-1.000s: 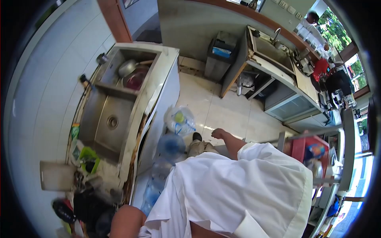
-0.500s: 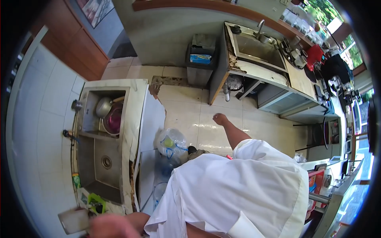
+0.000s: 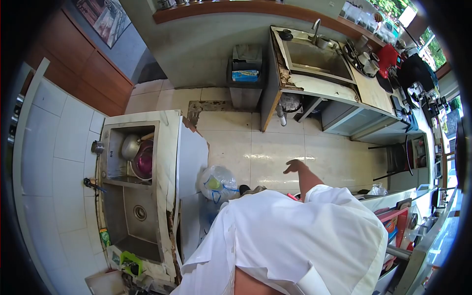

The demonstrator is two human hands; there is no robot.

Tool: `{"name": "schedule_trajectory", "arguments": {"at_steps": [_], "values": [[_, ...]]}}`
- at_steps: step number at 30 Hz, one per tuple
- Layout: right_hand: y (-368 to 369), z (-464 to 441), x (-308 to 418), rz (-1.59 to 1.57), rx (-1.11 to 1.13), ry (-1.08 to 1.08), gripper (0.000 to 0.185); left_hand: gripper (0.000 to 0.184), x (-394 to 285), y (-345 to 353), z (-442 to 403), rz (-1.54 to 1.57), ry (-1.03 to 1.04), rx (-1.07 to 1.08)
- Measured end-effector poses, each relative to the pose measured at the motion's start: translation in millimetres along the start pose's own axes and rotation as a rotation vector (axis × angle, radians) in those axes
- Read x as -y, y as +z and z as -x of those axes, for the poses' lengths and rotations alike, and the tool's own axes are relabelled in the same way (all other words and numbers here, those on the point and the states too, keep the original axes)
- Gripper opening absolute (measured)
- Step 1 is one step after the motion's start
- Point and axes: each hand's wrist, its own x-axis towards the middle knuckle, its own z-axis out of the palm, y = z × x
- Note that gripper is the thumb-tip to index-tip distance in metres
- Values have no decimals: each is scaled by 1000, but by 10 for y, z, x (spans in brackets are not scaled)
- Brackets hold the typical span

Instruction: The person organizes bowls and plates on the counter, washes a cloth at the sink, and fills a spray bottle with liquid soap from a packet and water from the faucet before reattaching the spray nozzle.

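Observation:
My right hand (image 3: 296,167) reaches out from a white sleeve over the tiled floor. Its fingers are apart and it holds nothing. Nearest to it is a clear plastic bag (image 3: 217,183) with blue ties, low beside the counter and apart from the hand. My left hand is out of the frame. The white shirt (image 3: 305,236) fills the lower middle. To the left is a double sink; a pot (image 3: 131,147) and a magenta bowl (image 3: 142,162) lie in its upper basin, while the lower basin (image 3: 129,199) shows its drain.
A grey bin (image 3: 246,96) stands by the far wall. Right of it is a second sink (image 3: 319,61) in a worn counter with open shelves below. Dishes (image 3: 368,64) and a red item (image 3: 388,60) crowd that counter. A dark chair (image 3: 396,160) stands at right. A green holder (image 3: 131,263) sits by the left sink.
My left hand, blurred at the lower left before, has left the frame. My right hand has shifted right and down, and its fingers have opened from a curled shape.

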Motion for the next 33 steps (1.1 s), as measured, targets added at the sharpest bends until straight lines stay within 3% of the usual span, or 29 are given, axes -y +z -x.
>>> {"name": "schedule_trajectory", "arguments": {"at_steps": [4,5,7,8,9,10,13,16,20,23,25,28,30,32,33], "values": [[-453,604,420,-1474,-88,298,45,57,376,-13,-8,81,-22,75],[-424,524,429,-1481,-91,296,45,56,420,-50,-31,99,-21,73],[-189,262,430,-402,-488,-193,49,55,482,-156,-105,120,-4,70],[-278,64,574,80,-261,-407,60,54,492,-218,-149,125,9,66],[-85,52,559,-585,-14,-230,62,53,502,-279,-196,134,26,50],[-151,651,788,-1250,77,46,65,52,490,-319,-247,139,39,49],[71,450,909,-859,212,-22,66,50,371,-386,-414,172,73,58],[274,186,742,-669,276,-11,66,48,-87,-422,-593,225,121,83],[157,88,350,-940,188,130,67,45,-708,-371,-904,222,161,144],[3,-429,-19,-798,288,225,68,43,-1127,-285,-1165,147,163,198],[144,-1234,-390,-762,416,224,70,41,-1449,-303,-1378,66,162,230],[-605,-955,-595,-780,444,80,73,39,-1926,-405,-1738,-44,149,250],[-940,-1117,-788,-763,453,132,70,38,-2345,-513,-1998,-94,152,241],[-1148,-1228,-1033,-712,337,167,66,37,-2857,-671,-2327,-115,203,192],[-1094,-1357,-1126,-718,185,215,54,36,-3138,-784,-2501,-132,254,146]]}}
